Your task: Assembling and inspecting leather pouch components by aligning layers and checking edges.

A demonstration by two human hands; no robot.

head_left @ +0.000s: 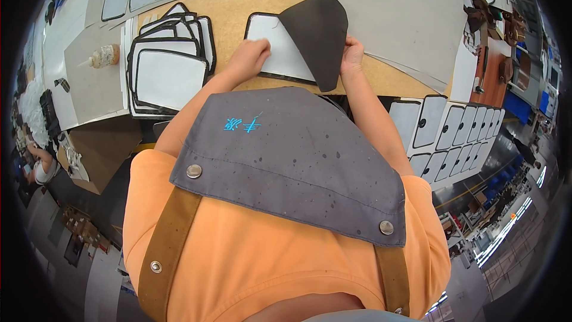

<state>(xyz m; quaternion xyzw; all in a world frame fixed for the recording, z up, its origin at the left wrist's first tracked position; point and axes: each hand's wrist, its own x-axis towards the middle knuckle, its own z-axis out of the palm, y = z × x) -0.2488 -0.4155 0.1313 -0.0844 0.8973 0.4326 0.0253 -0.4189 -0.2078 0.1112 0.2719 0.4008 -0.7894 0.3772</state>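
Left hand (249,59): curled over white, black-edged panel (280,45); I can't tell its grip.
Right hand (353,55): fingers gripping dark, round-cornered sheet (319,30).
Sheet: slanting over panel's right side, on tan tabletop (229,9).

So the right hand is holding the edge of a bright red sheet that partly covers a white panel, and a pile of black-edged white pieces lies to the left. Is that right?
Not quite: the head view shows that the sheet in the right hand is dark grey-brown, not bright red. The rest holds.
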